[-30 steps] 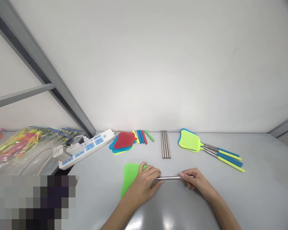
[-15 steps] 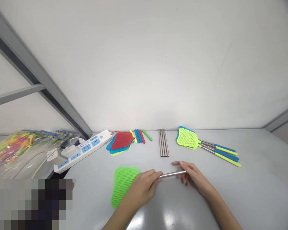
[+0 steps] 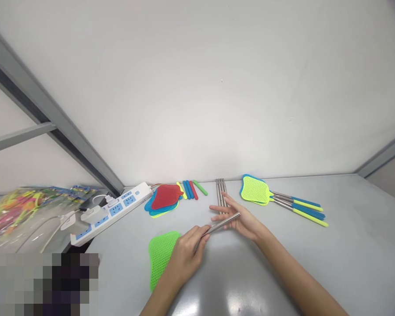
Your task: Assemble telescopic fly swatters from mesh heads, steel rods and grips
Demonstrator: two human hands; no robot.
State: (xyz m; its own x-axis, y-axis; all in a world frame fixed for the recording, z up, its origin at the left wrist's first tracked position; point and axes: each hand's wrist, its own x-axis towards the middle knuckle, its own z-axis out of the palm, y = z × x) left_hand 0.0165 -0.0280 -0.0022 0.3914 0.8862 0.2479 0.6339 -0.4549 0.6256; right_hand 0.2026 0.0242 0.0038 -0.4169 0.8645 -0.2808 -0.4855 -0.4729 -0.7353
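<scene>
My left hand (image 3: 188,251) is closed around a metal tube (image 3: 222,223), which slants up to the right. The green fly swatter head (image 3: 162,254) lies under and beside my left wrist, partly covered; whether it joins the tube is hidden. My right hand (image 3: 238,218) is open with fingers spread, close behind the tube's far end. Beyond its fingers lie several metal tubes (image 3: 220,188) side by side, partly hidden by the hand. Several coloured handle sleeves (image 3: 192,189) lie further left, by a stack of red, blue and yellow swatter heads (image 3: 166,196).
Assembled fly swatters (image 3: 255,189) with blue and yellow handles lie at the back right. A white power strip (image 3: 113,210) with plugs and cables runs along the left. Bagged colourful goods (image 3: 23,206) sit at the far left. A wall (image 3: 217,109) rises behind the table (image 3: 349,245).
My right hand has come off the tube, moved up and left, and spread its fingers. The tube's right end has tilted upward in my left hand.
</scene>
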